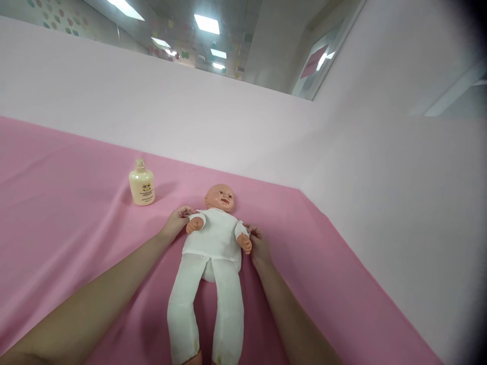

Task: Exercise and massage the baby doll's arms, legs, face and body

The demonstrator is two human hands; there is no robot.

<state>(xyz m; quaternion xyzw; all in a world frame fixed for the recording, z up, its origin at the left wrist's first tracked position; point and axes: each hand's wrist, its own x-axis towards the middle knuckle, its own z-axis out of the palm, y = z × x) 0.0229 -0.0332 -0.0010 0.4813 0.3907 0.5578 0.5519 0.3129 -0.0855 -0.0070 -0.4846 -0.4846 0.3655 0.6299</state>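
Doll (213,253) lies face-up on pink cloth covering the surface (57,203), legs nearest the camera, head far end. Left hand (175,223) pinches the doll's sleeve at one shoulder; right hand (258,246) pinches the other sleeve. Cream bottle (142,183) stands upright left of the doll's head, apart. Behind the doll: pale pink wall (228,121), ceiling lights (206,24) above.

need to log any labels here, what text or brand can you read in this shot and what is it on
Bottle on the pink cloth: a small dark emblem with lines of print under it, too small and blurred to read.
Doll, with the left hand and right hand at its sleeves: no print visible on its white clothes.
Pink sign behind the far glass: no legible text.
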